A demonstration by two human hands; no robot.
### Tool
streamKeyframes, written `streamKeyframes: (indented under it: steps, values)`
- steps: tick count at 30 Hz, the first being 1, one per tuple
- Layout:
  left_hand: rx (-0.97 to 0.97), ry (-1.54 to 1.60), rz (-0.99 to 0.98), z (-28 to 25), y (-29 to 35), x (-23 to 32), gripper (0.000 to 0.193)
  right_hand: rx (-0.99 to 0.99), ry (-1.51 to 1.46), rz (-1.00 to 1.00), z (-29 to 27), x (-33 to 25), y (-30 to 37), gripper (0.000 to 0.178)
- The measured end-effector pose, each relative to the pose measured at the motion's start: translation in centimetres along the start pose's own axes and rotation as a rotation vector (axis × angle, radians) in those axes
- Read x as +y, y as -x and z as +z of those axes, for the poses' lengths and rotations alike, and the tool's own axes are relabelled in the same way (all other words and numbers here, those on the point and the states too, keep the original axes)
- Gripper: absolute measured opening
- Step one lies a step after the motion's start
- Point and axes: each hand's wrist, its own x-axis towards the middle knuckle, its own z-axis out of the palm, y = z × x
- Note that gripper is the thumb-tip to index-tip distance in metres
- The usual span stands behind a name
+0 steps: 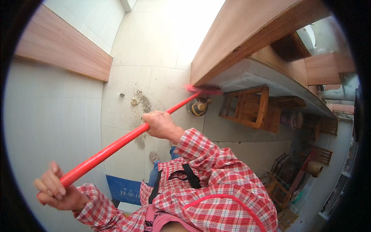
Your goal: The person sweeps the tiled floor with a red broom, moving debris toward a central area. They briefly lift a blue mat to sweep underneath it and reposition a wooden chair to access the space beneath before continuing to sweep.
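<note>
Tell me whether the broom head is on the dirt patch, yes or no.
No, the red broom head is to the right of the dirt patch, near the wooden panel.

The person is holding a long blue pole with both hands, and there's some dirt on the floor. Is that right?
Not quite: the long pole is red, not blue, as the head view shows. The left hand and right hand do hold it, and there is dirt on the floor.

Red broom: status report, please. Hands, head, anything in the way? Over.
Left hand closed on handle near its end, right hand farther along. Broom head blurred, beside wooden panel. Rounded dark-and-yellow container close by.
</note>
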Motion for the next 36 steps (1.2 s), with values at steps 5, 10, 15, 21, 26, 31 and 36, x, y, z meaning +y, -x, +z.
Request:
streamKeyframes:
  steps: [5, 10, 15, 21, 26, 31, 36]
  values:
    - [0.172, 0.180, -0.282, -1.0, 2.0, -9.3, 0.027, -0.028, 0.138, 0.227, 0.8, 8.3, 0.7, 0.010]
    - [0.208, 0.089, -0.269, 0.1, 1.6, -11.1, 0.029, -0.003, 0.137, 0.163, 4.4, 10.1, -1.6, 0.010]
    - [0.062, 0.012, -0.074, -1.3, 1.3, -4.5, 0.031, -0.007, 0.030, 0.032, 2.9, 3.7, -0.5, 0.011]
    - [0.262, 0.161, -0.333, -1.1, 1.6, -11.1, 0.029, -0.036, 0.146, 0.242, 1.6, 9.1, 0.3, 0.011]
    - [0.236, 0.073, -0.282, 0.7, 1.4, -11.3, 0.029, 0.048, 0.124, 0.185, 3.6, 10.4, -1.2, 0.011]
    - [0.015, -0.033, -0.113, -0.4, 1.1, -4.8, 0.029, -0.010, 0.037, 0.034, 1.9, 4.8, -0.6, 0.012]
    - [0.224, 0.066, -0.294, -0.2, 1.9, -8.3, 0.028, -0.081, 0.118, 0.243, 0.2, 7.7, 1.7, 0.010]
